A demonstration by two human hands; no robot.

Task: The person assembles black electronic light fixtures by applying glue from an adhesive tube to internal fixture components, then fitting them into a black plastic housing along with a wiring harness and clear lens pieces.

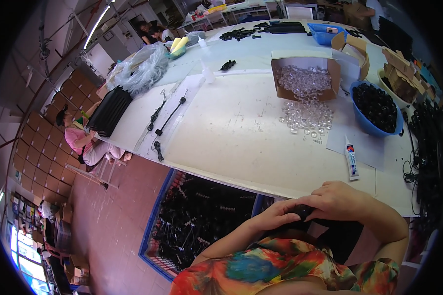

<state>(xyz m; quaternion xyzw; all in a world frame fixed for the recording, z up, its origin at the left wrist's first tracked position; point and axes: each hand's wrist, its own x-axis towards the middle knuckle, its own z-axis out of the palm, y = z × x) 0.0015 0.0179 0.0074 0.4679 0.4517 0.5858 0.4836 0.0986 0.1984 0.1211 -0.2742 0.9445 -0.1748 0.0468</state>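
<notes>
Left hand (279, 215) curled around small black part (302, 211), held between both hands by near edge of table (231, 142); part mostly covered. Right hand (337, 200) bent in over same part, gripped from opposite side. Black cables (158, 150) laid well ahead and left of hands. Blue crate (155, 212), filled with dark pieces (202, 206), set lower, left of left hand. Clear pieces (307, 115) spilled from cardboard box (335, 79), ahead of hands. Tube (351, 160) laid near, ahead of right hand. Blue basin (374, 129), heaped with black lumps (374, 104), set beyond, to right.
</notes>
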